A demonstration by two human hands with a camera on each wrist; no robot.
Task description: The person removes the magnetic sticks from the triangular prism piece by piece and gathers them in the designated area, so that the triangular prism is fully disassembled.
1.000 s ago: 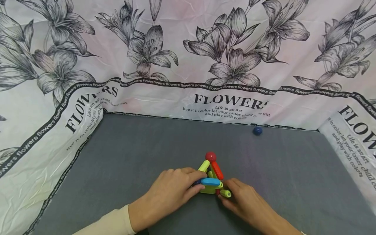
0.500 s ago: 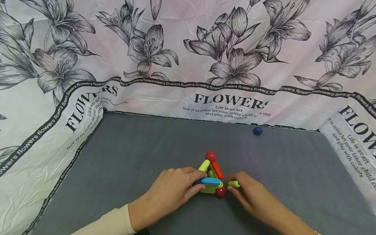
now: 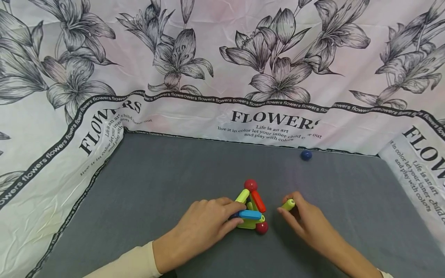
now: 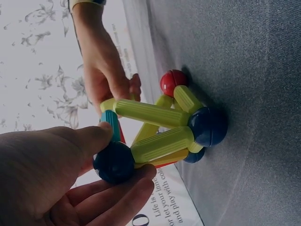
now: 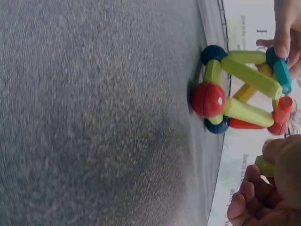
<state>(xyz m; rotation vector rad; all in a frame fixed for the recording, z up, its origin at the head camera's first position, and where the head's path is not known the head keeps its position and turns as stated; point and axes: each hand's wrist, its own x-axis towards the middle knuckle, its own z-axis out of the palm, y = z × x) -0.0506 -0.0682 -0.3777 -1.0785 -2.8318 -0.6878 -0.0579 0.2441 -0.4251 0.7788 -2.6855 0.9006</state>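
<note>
"How does the toy frame look?"
"Lime, red, yellow and blue sticks joining glossy red and navy balls, on the grey table. The left hand grips one navy ball."
"The right hand?"
"Pinching a loose lime stick, apart from it."

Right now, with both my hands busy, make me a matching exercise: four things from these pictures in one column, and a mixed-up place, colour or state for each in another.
Column one
1. Left hand
2. Lone ball
3. Right hand
4. Lone stick

Column two
A. Yellow-green
B. Holding the ball-and-stick structure
C. Fingers pinching a piece apart from the structure
D. Near the far edge of the gray tabletop

Right pairs: 1-B, 2-D, 3-C, 4-A.
</note>
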